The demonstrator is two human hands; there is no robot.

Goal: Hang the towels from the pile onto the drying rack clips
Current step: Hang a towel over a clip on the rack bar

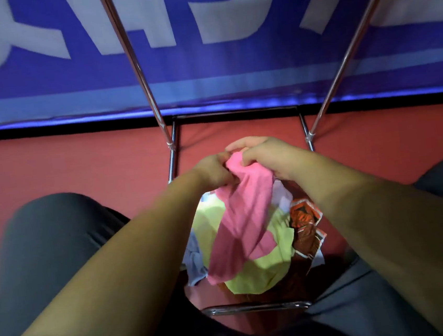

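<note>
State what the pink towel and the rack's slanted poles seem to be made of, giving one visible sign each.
Pink towel: soft cloth, perhaps microfibre; matt, it bunches and hangs in loose folds. Slanted poles: metal, probably polished or chromed steel; thin, straight, with bright glints along them.

One wide-angle view from the person's head looks steeply down and forward, close over the forearms (130, 248), left hand (212, 172) and right hand (266, 155) near centre; red floor (51, 169) lies below, blue banner (204, 68) across the far top
</note>
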